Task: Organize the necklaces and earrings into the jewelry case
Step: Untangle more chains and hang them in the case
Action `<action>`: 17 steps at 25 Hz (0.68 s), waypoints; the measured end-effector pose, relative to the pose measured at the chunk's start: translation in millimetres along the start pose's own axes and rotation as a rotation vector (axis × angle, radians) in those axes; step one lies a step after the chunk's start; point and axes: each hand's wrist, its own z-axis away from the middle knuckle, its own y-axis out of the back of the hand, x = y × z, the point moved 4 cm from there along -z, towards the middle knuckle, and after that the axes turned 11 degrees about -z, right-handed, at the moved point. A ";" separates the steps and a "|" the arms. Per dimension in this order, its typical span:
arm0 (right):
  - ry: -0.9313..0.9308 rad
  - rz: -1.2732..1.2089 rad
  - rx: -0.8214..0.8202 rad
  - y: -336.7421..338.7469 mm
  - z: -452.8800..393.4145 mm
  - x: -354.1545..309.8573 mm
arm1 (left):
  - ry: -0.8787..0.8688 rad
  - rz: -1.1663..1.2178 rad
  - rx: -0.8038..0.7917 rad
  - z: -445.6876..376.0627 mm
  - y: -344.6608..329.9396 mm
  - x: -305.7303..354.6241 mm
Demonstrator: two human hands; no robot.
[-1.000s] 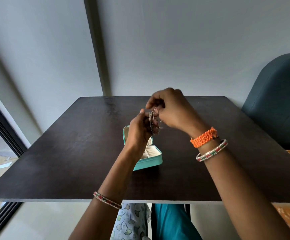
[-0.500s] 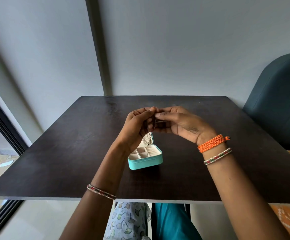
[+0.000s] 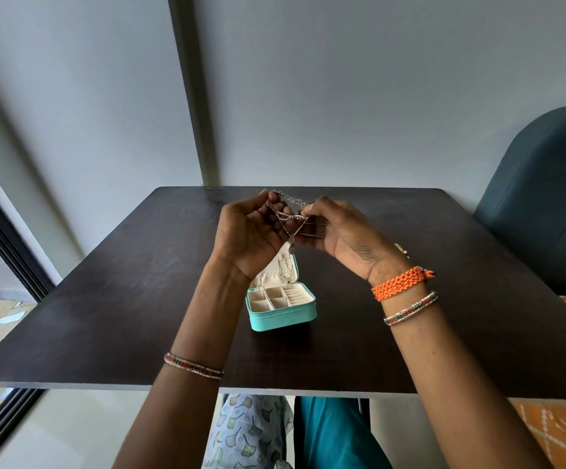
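Note:
A small turquoise jewelry case (image 3: 283, 316) stands open on the dark table (image 3: 105, 309), its cream compartments showing and a chain hanging inside the raised lid. Above it, my left hand (image 3: 251, 231) and my right hand (image 3: 339, 231) hold a thin silver necklace (image 3: 290, 214) stretched between their fingertips. Strands of the chain cross between the two hands and a small pendant dangles down toward the lid. Both palms face me.
A dark blue chair (image 3: 545, 204) stands at the table's right side. A grey wall with a vertical strip rises behind the table. A small gold item (image 3: 401, 248) lies on the table beyond my right wrist.
My hands have drawn apart and turned palms toward me, spreading the bunched necklace out between them. The case's compartments, hidden behind my left hand before, now show.

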 end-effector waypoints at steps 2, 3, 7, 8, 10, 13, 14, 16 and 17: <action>-0.025 -0.037 0.009 -1.6 -0.3 3.0 | -0.031 0.003 0.058 -2.6 3.2 -3.0; -0.023 -0.029 0.018 -1.3 -0.9 4.6 | -0.054 -0.022 0.093 -3.3 4.4 -2.9; 0.017 0.036 0.105 0.4 -1.6 10.1 | -0.136 -0.070 0.209 -3.8 3.9 -6.5; 0.026 0.075 0.132 -0.4 -1.4 12.4 | -0.147 -0.070 0.219 -4.0 3.5 -7.9; 0.035 0.217 0.189 -1.1 -1.2 16.2 | -0.126 -0.076 0.202 -4.9 1.8 -10.5; -0.054 0.258 0.177 -1.9 0.5 22.3 | -0.095 -0.220 0.127 -5.3 2.1 -10.6; -0.099 0.217 0.151 -1.1 1.9 22.6 | -0.087 -0.273 0.091 -5.1 1.8 -10.9; -0.168 0.155 0.077 0.9 4.6 22.3 | -0.069 -0.352 0.045 -4.2 3.2 -10.3; -0.186 0.145 0.037 2.3 6.0 22.5 | -0.055 -0.372 0.033 -4.1 3.6 -9.8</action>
